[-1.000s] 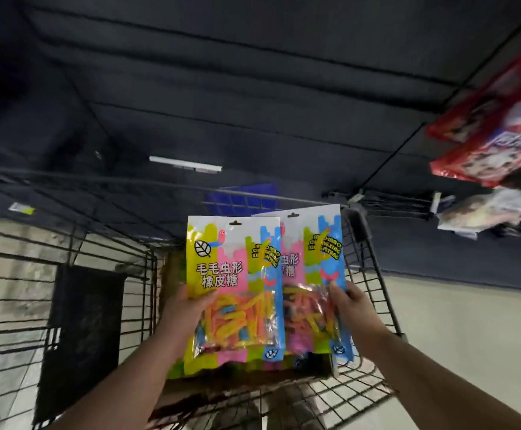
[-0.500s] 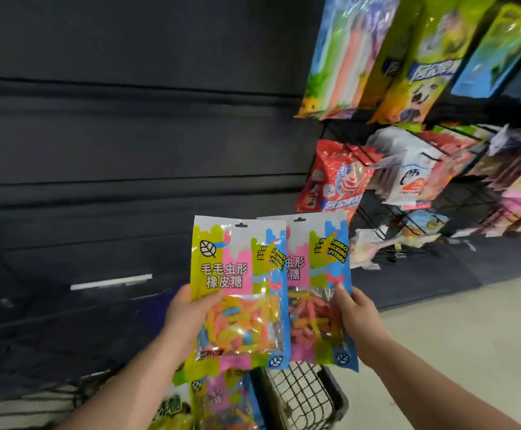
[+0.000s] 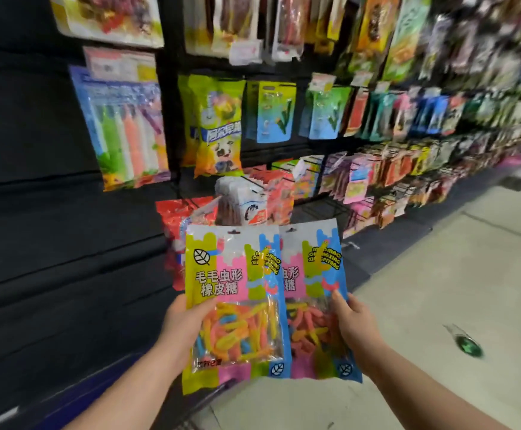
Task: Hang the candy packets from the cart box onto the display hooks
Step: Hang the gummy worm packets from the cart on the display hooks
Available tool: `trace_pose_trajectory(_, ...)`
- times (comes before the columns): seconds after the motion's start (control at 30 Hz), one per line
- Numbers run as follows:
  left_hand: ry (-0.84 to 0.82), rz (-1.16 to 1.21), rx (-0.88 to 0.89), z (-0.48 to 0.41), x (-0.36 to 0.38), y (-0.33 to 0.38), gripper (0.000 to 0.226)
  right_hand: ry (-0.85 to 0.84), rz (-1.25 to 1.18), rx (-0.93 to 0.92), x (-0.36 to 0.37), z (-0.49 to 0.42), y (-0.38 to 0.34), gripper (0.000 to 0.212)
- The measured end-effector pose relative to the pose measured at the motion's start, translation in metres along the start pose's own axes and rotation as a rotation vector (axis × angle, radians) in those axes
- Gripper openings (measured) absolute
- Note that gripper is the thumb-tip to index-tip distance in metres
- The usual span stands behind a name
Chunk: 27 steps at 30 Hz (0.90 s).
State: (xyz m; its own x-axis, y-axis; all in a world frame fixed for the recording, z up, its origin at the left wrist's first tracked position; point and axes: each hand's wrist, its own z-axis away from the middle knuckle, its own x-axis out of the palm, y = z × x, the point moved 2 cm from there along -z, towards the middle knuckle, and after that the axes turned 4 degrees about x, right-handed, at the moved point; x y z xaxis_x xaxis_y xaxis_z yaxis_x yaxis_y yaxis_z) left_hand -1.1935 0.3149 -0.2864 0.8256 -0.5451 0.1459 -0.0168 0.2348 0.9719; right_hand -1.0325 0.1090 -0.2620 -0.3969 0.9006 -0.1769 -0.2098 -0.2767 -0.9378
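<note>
Display packets (image 3: 218, 125) swing into view; left grip (image 3: 184, 324) grasps front candy packet (image 3: 234, 290), right grip (image 3: 353, 321) rear packet (image 3: 315, 274), both rising above grips.

One view only: wide-angle camera worn on head. Faces forward and slightly down, along shop aisle. Forearms enter from bottom edge; left hand (image 3: 183, 324) and right hand (image 3: 353, 321) sit lower centre, very near lens, gripping candy packets (image 3: 231, 283) face-on at centre. Display rack (image 3: 318, 209) fills upper centre and right, near at centre, receding toward upper right, blurred there. Dark wall (image 3: 29, 181) takes left side. Pale floor (image 3: 439, 290) lower right. Aisle runs toward right edge.
</note>
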Motion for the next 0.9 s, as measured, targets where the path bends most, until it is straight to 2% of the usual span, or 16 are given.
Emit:
trace_pose_trajectory(0.17,-0.105,-0.011,0.047,0.006,0.111,0.005,0.018,0.107,0.019,-0.078,-0.099,-0.030,-0.015,0.033)
trace_pose_trajectory(0.27,-0.147,-0.006,0.060,0.012,0.176,0.005,0.009,0.170,0.018,-0.102,-0.157,-0.049,-0.019,0.032)
trace_pose_trajectory(0.43,-0.210,-0.031,0.073,0.009,0.252,-0.001,0.015,0.249,0.029,-0.131,-0.230,-0.072,-0.028,0.031)
trace_pose_trajectory(0.6,-0.244,-0.057,0.058,-0.006,0.300,-0.005,0.032,0.299,-0.010,-0.125,-0.270,-0.098,-0.029,0.029)
trace_pose_trajectory(0.9,-0.297,-0.051,0.078,-0.052,0.381,-0.006,0.017,0.384,-0.010,-0.096,-0.309,-0.160,-0.045,0.031)
